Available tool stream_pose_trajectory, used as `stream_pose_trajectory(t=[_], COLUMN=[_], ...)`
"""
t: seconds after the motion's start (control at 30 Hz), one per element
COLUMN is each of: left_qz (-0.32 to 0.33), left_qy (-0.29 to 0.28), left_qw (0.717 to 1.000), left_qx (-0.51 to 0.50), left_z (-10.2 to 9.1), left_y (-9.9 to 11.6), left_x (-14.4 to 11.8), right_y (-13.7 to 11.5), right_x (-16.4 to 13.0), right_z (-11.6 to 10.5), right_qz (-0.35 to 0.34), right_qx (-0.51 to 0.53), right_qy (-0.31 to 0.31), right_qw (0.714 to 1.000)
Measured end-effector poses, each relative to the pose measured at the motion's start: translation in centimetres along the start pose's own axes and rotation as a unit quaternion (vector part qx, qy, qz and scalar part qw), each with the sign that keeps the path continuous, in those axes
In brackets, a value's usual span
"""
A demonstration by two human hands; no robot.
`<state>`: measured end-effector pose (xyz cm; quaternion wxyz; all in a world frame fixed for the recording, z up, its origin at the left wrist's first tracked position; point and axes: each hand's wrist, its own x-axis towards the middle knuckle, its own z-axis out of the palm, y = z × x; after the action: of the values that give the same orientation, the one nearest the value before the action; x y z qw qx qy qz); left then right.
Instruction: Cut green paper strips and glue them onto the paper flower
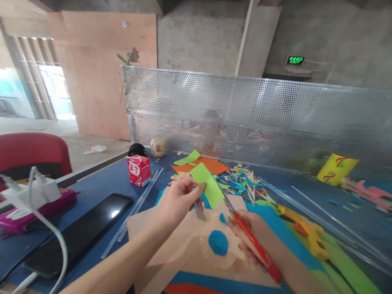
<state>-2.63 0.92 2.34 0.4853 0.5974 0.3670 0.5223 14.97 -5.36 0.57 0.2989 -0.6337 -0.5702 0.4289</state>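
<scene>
My left hand (180,200) pinches a strip of light green paper (207,184) and holds it up above the blue table (101,188). My right hand (251,234) grips red-handled scissors (255,245); their blades meet the lower right edge of the green strip. Under both hands lies a tan sheet (171,249) bearing a cream scalloped paper flower with a blue centre (218,242).
A yellow glue gun (308,230) and clear glue sticks (321,212) lie right. Orange paper (203,165) and coloured scraps (245,179) lie behind. A red carton (139,170), black phone (79,234), white charger (33,192) and pink case (33,210) are left. A perforated metal screen (260,118) backs the table.
</scene>
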Motion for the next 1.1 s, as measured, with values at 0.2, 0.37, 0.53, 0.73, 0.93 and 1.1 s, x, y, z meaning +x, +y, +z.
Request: stream_pose_trajectory(t=[0.2, 0.37, 0.53, 0.73, 0.93, 1.1], left_qz=[-0.002, -0.002, -0.005, -0.016, -0.019, -0.022], left_qy=[-0.013, -0.017, -0.017, -0.022, -0.024, -0.026], left_qw=[1.0, 1.0, 1.0, 1.0, 0.999, 0.999], left_qx=[0.006, 0.009, -0.002, -0.015, -0.024, -0.028], left_z=[0.06, -0.14, -0.12, -0.02, -0.03, -0.01], left_y=[-0.19, -0.57, -0.37, 0.09, 0.24, 0.14], left_x=[0.0, 0.01, 0.07, 0.04, 0.12, 0.18], right_y=[-0.09, -0.17, -0.42, -0.63, -0.69, -0.75], right_x=[-0.11, -0.19, -0.38, -0.45, -0.46, -0.44], right_z=[-0.03, -0.27, -0.51, -0.48, -0.33, -0.16], right_qz=[0.014, 0.029, 0.036, 0.043, 0.057, 0.053], right_qx=[0.002, -0.002, -0.009, -0.014, -0.013, -0.015], right_qy=[-0.013, -0.033, -0.045, -0.048, -0.046, -0.042], right_qw=[1.0, 0.999, 0.998, 0.998, 0.997, 0.998])
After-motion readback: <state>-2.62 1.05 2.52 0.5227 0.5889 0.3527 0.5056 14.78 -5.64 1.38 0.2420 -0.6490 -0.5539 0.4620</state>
